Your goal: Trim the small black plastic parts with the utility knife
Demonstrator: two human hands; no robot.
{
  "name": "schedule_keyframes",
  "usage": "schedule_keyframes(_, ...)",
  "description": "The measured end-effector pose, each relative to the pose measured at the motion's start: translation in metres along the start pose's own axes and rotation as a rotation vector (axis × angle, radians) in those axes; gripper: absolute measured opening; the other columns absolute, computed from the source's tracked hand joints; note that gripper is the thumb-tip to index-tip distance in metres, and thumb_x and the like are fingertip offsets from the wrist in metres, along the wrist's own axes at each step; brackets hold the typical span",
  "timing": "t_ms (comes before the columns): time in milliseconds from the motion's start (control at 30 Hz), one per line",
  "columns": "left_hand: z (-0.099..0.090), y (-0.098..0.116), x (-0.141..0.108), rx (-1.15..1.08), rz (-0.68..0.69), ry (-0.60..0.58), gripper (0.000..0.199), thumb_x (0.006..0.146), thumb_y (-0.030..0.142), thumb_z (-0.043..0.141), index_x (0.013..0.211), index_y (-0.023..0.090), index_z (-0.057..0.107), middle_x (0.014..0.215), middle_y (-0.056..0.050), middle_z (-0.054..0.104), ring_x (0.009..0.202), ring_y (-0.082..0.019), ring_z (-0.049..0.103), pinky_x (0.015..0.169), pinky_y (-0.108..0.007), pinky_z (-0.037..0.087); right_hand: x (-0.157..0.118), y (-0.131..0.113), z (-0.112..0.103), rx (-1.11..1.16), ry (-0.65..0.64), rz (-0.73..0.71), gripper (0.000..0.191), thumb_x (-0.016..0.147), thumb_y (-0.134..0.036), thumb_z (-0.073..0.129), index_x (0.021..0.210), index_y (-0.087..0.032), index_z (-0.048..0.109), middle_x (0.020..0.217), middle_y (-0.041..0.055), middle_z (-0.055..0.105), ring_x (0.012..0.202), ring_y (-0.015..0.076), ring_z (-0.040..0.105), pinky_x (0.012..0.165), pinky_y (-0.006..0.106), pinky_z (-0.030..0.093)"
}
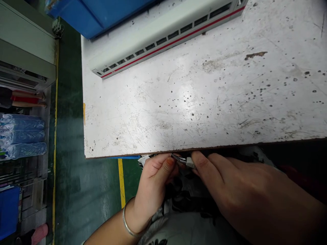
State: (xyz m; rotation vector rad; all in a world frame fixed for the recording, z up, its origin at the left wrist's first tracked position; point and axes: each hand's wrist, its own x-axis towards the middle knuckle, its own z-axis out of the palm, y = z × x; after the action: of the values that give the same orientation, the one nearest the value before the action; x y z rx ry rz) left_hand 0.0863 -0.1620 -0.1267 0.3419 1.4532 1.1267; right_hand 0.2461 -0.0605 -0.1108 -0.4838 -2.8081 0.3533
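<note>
Just below the table's front edge, my right hand [230, 180] is closed round a small tool [188, 162] with a pale handle and a thin metal tip pointing left. My left hand [155, 183], with a bangle at the wrist, is pinched closed beside that tip. Whatever lies between its thumb and fingers is too small or hidden to name. A long white model train car [163, 37] with dark windows and a red stripe lies across the back of the scratched white table [153, 115].
A blue bin [102, 17] stands at the table's back left. On the left are a green floor [74, 143] with yellow lines, wrapped blue bottles [22, 136], another blue container [9, 211] and a person's legs [28, 98]. Patterned clothing shows beneath my hands.
</note>
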Motion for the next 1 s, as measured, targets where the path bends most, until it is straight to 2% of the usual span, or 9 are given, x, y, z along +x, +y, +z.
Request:
schedule_keyframes(233,0.001,0.002,0.0,0.051,0.003,-0.003,0.033,0.093,0.043,0.058,0.076,0.016,0.065,0.058,0.004,0.036,0.056,-0.009,0.028,0.05,-0.023,0.022,-0.001,-0.002,-0.002,0.011,-0.025,0.014,0.049,0.065,-0.01,0.044,0.104,0.0,0.073,0.057,0.0083,0.056,0.04,0.0207,0.055,0.031,0.032,0.049)
schedule_keyframes(500,0.001,0.002,0.0,0.024,0.008,-0.012,0.032,0.093,0.041,0.059,0.075,0.016,0.064,0.058,0.004,0.036,0.055,-0.008,0.025,0.05,-0.022,0.022,0.001,0.009,-0.002,0.168,-0.067,0.016,0.044,0.064,-0.006,0.044,0.098,-0.012,0.071,0.064,0.0066,0.061,0.047,0.0229,0.061,0.035,0.035,0.052)
schedule_keyframes(733,0.0,0.002,0.0,0.03,-0.002,-0.002,0.032,0.092,0.042,0.06,0.074,0.015,0.063,0.058,0.004,0.036,0.056,-0.008,0.026,0.05,-0.021,0.024,0.002,0.007,-0.003,0.165,-0.087,0.031,0.038,0.061,-0.008,0.046,0.09,-0.016,0.07,0.062,0.0043,0.057,0.04,0.021,0.054,0.029,0.033,0.042)
schedule_keyframes(867,-0.001,0.002,0.0,0.037,-0.009,-0.012,0.037,0.091,0.044,0.06,0.068,0.015,0.059,0.058,0.004,0.035,0.056,-0.008,0.027,0.05,-0.022,0.025,0.005,0.004,-0.005,0.115,-0.091,0.03,0.033,0.061,-0.009,0.048,0.085,-0.014,0.07,0.057,0.0029,0.053,0.036,0.0191,0.049,0.028,0.033,0.04)
schedule_keyframes(1000,-0.002,0.002,0.001,0.047,-0.018,-0.008,0.035,0.092,0.044,0.06,0.072,0.016,0.063,0.058,0.003,0.035,0.055,-0.008,0.027,0.05,-0.022,0.023,0.005,0.004,-0.005,0.068,-0.068,0.016,0.031,0.062,-0.011,0.049,0.085,-0.012,0.07,0.057,0.0039,0.053,0.037,0.0187,0.048,0.028,0.032,0.04)
